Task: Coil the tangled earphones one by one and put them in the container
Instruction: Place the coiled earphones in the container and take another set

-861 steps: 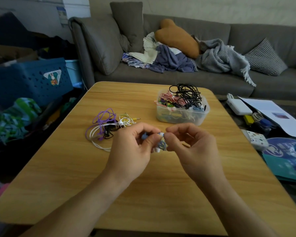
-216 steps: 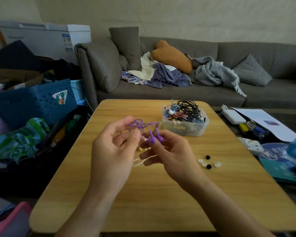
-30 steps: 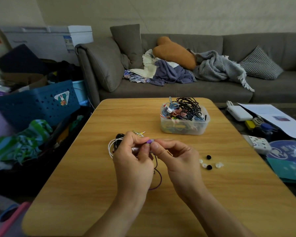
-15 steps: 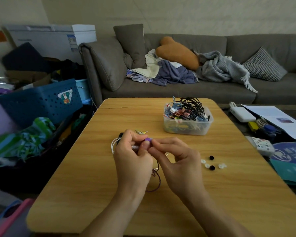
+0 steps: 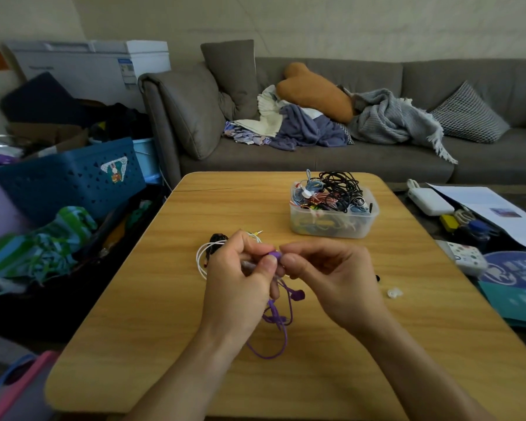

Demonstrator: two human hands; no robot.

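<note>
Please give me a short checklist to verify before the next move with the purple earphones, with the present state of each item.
1. Left hand holds the purple earphones: ok.
2. Right hand has a grip on the same cable end: ok, it pinches there.
3. Purple cable already coiled: not ok, it hangs in loose loops.
4. Purple cable free of the white earphones: cannot tell, the left hand hides it.
5. Container within reach on the table: ok.
6. Room in the container: cannot tell, it looks heaped.
</note>
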